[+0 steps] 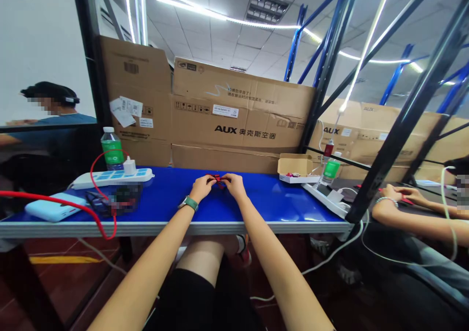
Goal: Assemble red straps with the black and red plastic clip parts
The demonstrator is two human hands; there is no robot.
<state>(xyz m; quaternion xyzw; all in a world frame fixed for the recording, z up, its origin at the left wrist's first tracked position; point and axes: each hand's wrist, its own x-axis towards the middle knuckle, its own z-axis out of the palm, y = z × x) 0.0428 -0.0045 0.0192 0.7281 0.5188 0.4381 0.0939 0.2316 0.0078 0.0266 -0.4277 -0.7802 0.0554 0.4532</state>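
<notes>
While both forearms reached out over the near edge, the left hand (201,188) and the right hand (234,184) met at the middle of a blue-topped table (172,228). Their fingertips (210,178) held a small red and dark object (218,180) in a narrow pinch, near the table's far edge; the fingers hid so much of it that its exact kind was hard to tell. A green-strapped watch (189,203) circled the left wrist.

To the left lay a pale blue power bank (54,207) trailing a red cable (98,215). Beyond it stood a white power strip (113,178) and a water bottle (112,149). To the right sat a small open cardboard box (295,169), with a second white power strip (324,199) angled beside it.

Further right, a co-worker's hands (403,193) rested on a dark surface. Along the far side rose large cardboard boxes (242,116) printed AUX, with blue steel shelving (318,52) above and to the right.
</notes>
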